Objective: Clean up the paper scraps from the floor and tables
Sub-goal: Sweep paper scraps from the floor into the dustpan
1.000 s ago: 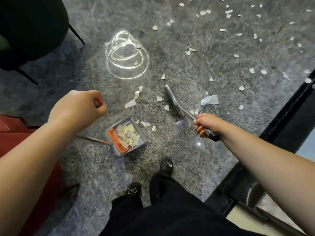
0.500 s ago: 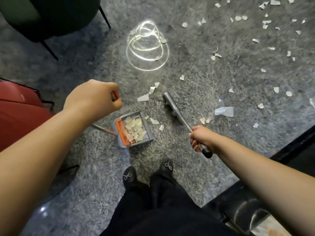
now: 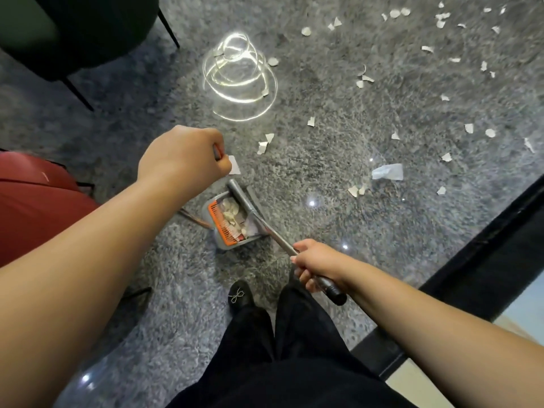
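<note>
Left hand: our left hand (image 3: pixel 182 156) was curled tight round the top of the dustpan's long handle.
Right hand: our right hand (image 3: pixel 319 266) gripped the broom (image 3: pixel 259 217) near its dark end.
Broom: its head lay right at the mouth of the dustpan (image 3: pixel 229 225), partly over it.
Dustpan: it sat on the floor (image 3: pixel 323 160) just in front of our shoes, with a small heap of scraps inside, next to its orange comb.
Scraps: many white scraps (image 3: pixel 396 13) lay across the floor, most of them far from the pan, up and to the right. A few sat close, like the pair (image 3: pixel 263 144) just past our left hand, and a bigger crumpled bit (image 3: pixel 388 172) lay off to the right.
Done: we think only a small part was done, just the heap in the pan.
Left: most of the floor needed sweeping, and the desks too.
Hard to see: no desk top showed, so we could not tell about scraps there. Our left fist hid part of one scrap (image 3: pixel 234 165). The broom hid part of the pan. A bright swirl of light (image 3: pixel 238 81) made that bit of floor hard to read.
</note>
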`<action>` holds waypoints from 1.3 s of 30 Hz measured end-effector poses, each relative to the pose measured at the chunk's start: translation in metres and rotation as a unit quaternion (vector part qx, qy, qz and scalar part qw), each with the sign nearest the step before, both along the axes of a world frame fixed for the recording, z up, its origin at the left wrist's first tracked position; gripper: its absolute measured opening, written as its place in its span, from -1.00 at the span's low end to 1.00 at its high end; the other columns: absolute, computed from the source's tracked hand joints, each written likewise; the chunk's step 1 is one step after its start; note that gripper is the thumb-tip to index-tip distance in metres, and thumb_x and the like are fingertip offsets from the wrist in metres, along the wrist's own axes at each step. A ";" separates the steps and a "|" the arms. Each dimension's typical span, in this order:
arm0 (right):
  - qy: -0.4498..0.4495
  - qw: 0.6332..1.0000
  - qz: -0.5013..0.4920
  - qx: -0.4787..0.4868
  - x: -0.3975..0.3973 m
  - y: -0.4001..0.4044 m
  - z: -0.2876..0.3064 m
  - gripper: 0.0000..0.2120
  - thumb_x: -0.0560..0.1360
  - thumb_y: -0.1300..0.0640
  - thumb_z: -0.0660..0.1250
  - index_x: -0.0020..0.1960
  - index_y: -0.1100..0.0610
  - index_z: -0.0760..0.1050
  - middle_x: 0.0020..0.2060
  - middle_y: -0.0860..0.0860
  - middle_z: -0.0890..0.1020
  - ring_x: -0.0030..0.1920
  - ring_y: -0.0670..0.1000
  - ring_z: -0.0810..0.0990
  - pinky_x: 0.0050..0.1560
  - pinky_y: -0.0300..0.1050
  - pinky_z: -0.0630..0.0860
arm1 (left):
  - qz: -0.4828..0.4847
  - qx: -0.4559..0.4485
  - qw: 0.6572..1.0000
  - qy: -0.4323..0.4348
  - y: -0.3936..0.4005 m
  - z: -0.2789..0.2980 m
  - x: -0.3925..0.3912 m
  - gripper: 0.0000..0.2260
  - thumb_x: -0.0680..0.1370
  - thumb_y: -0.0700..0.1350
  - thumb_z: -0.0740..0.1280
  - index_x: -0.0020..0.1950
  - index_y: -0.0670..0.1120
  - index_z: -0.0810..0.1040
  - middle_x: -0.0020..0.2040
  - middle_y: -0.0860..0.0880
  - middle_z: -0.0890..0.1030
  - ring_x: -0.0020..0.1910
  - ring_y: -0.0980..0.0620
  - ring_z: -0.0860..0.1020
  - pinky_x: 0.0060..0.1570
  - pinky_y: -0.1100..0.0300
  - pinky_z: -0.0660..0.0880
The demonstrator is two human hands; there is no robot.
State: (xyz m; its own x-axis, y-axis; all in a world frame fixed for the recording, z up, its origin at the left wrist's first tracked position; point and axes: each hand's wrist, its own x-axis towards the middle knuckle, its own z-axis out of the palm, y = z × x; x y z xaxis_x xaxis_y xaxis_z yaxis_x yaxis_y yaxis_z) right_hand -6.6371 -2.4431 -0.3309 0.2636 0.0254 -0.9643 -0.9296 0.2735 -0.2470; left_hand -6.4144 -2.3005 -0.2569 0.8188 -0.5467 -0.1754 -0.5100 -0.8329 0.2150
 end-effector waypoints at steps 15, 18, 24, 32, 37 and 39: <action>-0.034 0.992 -0.121 -0.030 0.001 0.027 0.041 -0.59 0.64 0.28 0.08 0.44 0.00 0.21 -0.47 0.04 0.35 -0.66 -0.16 0.28 -0.64 -0.38 0.25 | 0.104 -0.069 0.992 0.017 0.106 0.018 -0.001 -0.87 0.43 0.09 0.37 -0.18 0.05 0.57 -0.29 0.04 0.58 -0.22 -0.07 0.54 -0.23 0.14 0.44; -0.049 0.990 -0.126 -0.044 0.014 0.017 0.039 -0.56 0.64 0.29 0.07 0.48 0.04 0.18 -0.41 0.05 0.33 -0.67 -0.16 0.28 -0.65 -0.38 0.25 | 0.128 -0.076 0.989 0.002 0.122 0.023 0.008 -0.86 0.43 0.09 0.36 -0.19 0.03 0.57 -0.27 0.03 0.60 -0.20 -0.08 0.55 -0.18 0.11 0.46; -0.064 0.988 -0.129 -0.059 0.053 -0.014 0.030 -0.60 0.64 0.30 0.05 0.42 0.01 0.20 -0.41 0.03 0.32 -0.67 -0.16 0.27 -0.65 -0.37 0.24 | 0.169 -0.073 0.983 -0.023 0.130 0.025 0.035 -0.89 0.44 0.07 0.36 -0.23 0.07 0.55 -0.30 0.04 0.55 -0.22 -0.01 0.44 -0.15 0.15 0.37; -0.063 0.987 -0.137 -0.056 0.129 -0.080 0.018 -0.72 0.65 0.31 0.01 0.24 -0.02 0.25 -0.41 0.02 0.26 -0.68 -0.18 0.25 -0.66 -0.41 0.22 | 0.168 -0.029 0.985 -0.018 0.096 0.019 0.100 -0.89 0.45 0.09 0.36 -0.23 0.11 0.52 -0.38 0.18 0.41 -0.27 -0.01 0.41 -0.26 0.15 0.32; -0.049 0.991 -0.105 -0.073 0.186 -0.127 0.011 -0.76 0.64 0.32 0.00 0.16 0.04 0.30 -0.40 0.03 0.28 -0.68 -0.17 0.26 -0.64 -0.41 0.22 | 0.152 0.006 0.988 -0.014 0.069 0.015 0.148 -0.85 0.44 0.13 0.36 -0.26 0.13 0.49 -0.32 0.07 0.50 -0.28 -0.03 0.44 -0.31 0.15 0.35; -0.033 0.991 -0.097 -0.080 0.206 -0.142 0.006 -0.79 0.65 0.31 0.00 -0.04 0.05 0.29 -0.39 0.03 0.28 -0.68 -0.18 0.26 -0.63 -0.42 0.22 | 0.156 0.018 0.988 -0.009 0.061 0.014 0.163 -0.83 0.44 0.14 0.37 -0.29 0.13 0.47 -0.34 0.10 0.47 -0.31 -0.03 0.44 -0.34 0.17 0.34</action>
State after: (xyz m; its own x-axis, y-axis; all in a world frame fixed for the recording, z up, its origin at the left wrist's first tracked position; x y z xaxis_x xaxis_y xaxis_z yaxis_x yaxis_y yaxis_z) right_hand -6.4309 -2.5852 -0.3245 0.3109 -0.1847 -0.9323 -0.8434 0.3987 -0.3603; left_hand -6.2519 -2.2397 -0.2433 0.9496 -0.2611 -0.1734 -0.2311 -0.9570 0.1752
